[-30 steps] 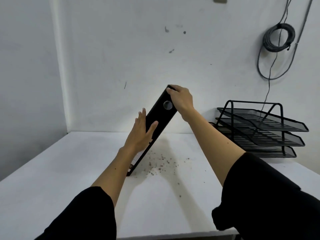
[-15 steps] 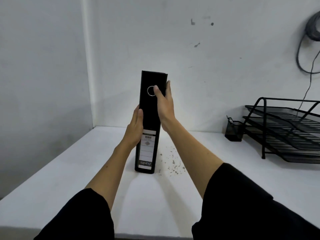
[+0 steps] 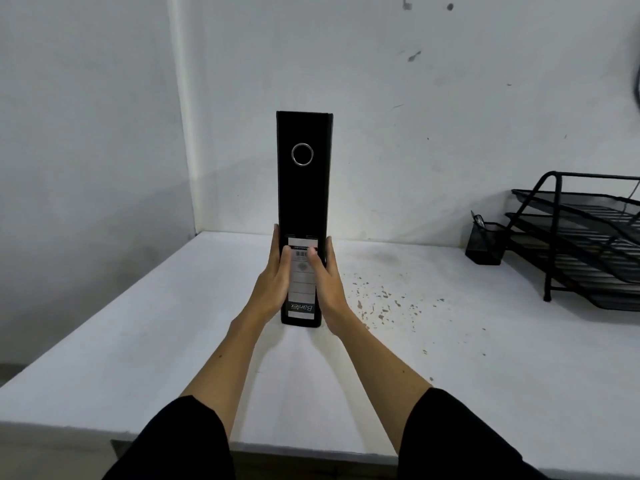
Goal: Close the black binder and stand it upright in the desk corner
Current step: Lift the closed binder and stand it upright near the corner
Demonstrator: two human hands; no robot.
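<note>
One black binder (image 3: 303, 202) is standing upright and closed on the white desk (image 3: 173, 341), its spine facing the camera, with one metal ring hole (image 3: 302, 154) in the upper part of the spine and one white label (image 3: 302, 278) running down the lower part. The binder is sitting out from the wall corner (image 3: 194, 233), with bare desk showing between it and the corner. Two hands are pressing against it from either side: the left hand (image 3: 273, 282) is lying flat along the left cover with its thumb resting on the label, and the right hand (image 3: 327, 285) is lying flat along the right cover, its thumb also crossing onto the label. Both are clasping the lower half of the binder between them. Two black sleeves (image 3: 180, 441) are showing at the bottom of the view. To the right, well apart from the binder, one black mesh pen cup (image 3: 484, 245) is standing just beside one black wire tray rack (image 3: 588, 244) with three tiers. A scatter of small dark specks (image 3: 384, 299) is lying on the desk right of the binder
</note>
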